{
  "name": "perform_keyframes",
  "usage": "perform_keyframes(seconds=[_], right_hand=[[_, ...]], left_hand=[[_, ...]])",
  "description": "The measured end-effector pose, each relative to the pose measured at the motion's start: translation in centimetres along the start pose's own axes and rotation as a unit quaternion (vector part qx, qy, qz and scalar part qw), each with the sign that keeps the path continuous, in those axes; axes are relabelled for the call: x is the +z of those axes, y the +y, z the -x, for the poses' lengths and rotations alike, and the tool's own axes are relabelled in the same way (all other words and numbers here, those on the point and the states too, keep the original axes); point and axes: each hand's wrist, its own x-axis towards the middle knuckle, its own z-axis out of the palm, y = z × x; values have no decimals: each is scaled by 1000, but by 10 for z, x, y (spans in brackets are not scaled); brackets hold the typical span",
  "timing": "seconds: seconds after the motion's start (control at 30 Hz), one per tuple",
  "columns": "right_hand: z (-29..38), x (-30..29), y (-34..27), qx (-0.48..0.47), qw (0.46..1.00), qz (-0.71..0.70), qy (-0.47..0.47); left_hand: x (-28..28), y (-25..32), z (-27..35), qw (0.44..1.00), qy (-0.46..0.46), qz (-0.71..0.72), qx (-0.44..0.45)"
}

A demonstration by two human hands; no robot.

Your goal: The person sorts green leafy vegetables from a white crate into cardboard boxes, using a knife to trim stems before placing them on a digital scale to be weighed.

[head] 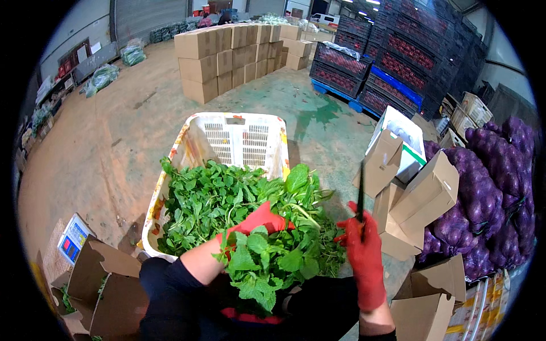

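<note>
My left hand (262, 221), in a red glove, is closed around a bunch of mint-like leafy greens (251, 266). Its broad leaves hang towards my lap, and pale stems point away to the right. To the right, my red-gloved right hand (363, 262) grips a knife (361, 185) with its dark, slightly blurred blade pointing up, apart from the bunch. In front of me stands a white plastic crate (150, 232) with worn, stained edges. Loose greens (200, 198) of the same look fill its near part. Small stems and leaves (330, 251) lie below, between the bunch and my right hand.
Open cardboard boxes (420, 196) and a white foam box (403, 136) stand right, beside purple net sacks of onions (473, 192). More cardboard (113, 294) and a scale (74, 238) are at left. Stacked cartons (200, 68) and black crates (341, 70) stand farther off.
</note>
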Motion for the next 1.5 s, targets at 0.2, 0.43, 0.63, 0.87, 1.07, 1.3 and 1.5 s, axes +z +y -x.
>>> perform_keyframes(seconds=[0.2,0.43,0.63,0.87,1.07,1.3,1.5], right_hand=[[21,8,12,-160,880,408,-182],[12,16,46,-142,830,529,-103],[15,11,66,-144,804,574,-67],[7,2,84,-240,805,543,11],[5,15,56,-231,793,563,33],[6,12,50,-197,843,501,-15],[4,11,50,-286,860,421,41]], left_hand=[[42,90,-8,914,213,-310,-149],[42,73,-31,892,203,-372,-156],[39,63,-40,932,130,-331,-73],[49,64,-54,917,145,-351,-120],[40,46,-51,897,183,-397,-61],[48,65,-44,908,155,-378,-86],[47,59,-43,884,185,-411,-126]])
